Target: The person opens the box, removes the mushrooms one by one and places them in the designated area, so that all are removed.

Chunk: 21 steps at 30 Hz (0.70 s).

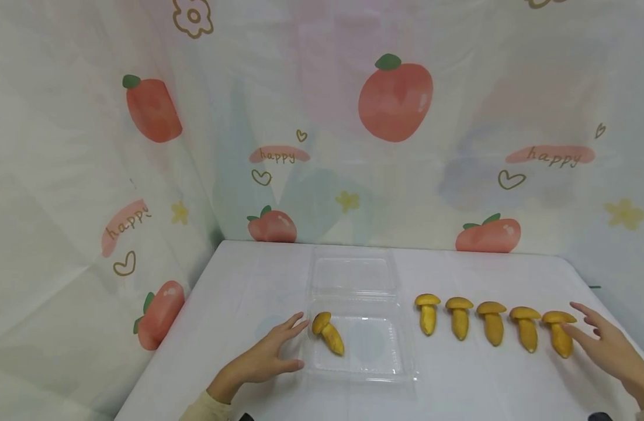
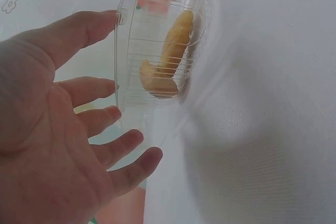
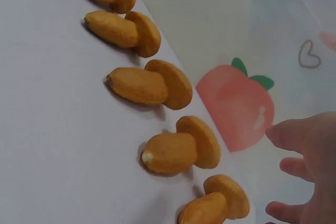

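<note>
My left hand (image 1: 264, 358) is at the left side of a clear plastic clamshell box (image 1: 364, 377), its fingers spread and its fingertips at the rim. Inside the box lies one yellow mushroom (image 1: 332, 340), tilted, its cap to the upper left; the left wrist view shows this mushroom (image 2: 176, 45) through the ribbed wall. To the right stretches a row of several similar mushrooms, cap ends away from me. My right hand (image 1: 606, 348) hovers by the rightmost mushroom (image 1: 561, 339), fingers loosely spread. In the right wrist view, a gap separates the visible fingers from the mushrooms.
The box's lid (image 1: 353, 275) lies folded back behind it. A white cloth covers the table (image 1: 238, 292). Printed curtains (image 1: 322, 105) with fruit and "happy" lettering enclose the back and left. The row's leftmost mushroom (image 1: 428, 316) lies just right of the box.
</note>
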Available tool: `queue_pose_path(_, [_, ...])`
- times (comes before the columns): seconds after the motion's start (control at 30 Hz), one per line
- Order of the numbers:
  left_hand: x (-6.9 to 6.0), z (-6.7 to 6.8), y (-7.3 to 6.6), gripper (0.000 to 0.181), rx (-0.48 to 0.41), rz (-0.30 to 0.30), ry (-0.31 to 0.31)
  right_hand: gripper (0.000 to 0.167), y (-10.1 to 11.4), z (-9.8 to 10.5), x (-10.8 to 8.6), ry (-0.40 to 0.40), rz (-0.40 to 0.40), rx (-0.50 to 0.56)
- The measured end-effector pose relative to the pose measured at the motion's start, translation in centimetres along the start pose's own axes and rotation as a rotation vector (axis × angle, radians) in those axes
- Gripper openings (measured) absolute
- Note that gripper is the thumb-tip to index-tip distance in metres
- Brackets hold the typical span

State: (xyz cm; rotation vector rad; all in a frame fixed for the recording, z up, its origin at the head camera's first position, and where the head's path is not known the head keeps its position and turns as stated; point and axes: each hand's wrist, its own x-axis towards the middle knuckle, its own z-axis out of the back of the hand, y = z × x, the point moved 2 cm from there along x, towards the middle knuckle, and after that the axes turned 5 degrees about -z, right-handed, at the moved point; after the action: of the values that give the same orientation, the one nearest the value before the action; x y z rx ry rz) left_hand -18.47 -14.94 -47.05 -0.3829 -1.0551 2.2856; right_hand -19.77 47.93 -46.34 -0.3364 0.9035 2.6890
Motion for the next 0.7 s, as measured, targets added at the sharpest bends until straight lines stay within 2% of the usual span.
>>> queue_pose_path(0.1, [0.1, 0.1, 0.0, 0.077, 0.002, -0.001, -0.002, 0.077, 1.6, 0.2, -0.6, -0.051, 0.070, 0.005])
queue_pose_path(0.23, [0.2, 0.2, 0.0, 0.077, 0.009, -0.002, -0.008, 0.074, 3.9, 0.0, -1.4, -0.068, 0.148, 0.023])
queue_pose_path(0.33, [0.3, 0.3, 0.1, 0.077, 0.006, 0.001, -0.006, 0.070, 5.4, -0.8, -1.9, -0.040, 0.175, 0.041])
queue_pose_path(0.5, [0.1, 0.3, 0.1, 0.077, -0.002, 0.004, 0.004, 0.063, 7.5, -2.7, -2.5, -0.052, 0.265, 0.038])
queue_pose_path(0.7, [0.3, 0.3, 0.0, 0.077, 0.001, 0.004, 0.004, 0.061, 9.2, -4.2, -3.1, -0.047, 0.285, 0.051])
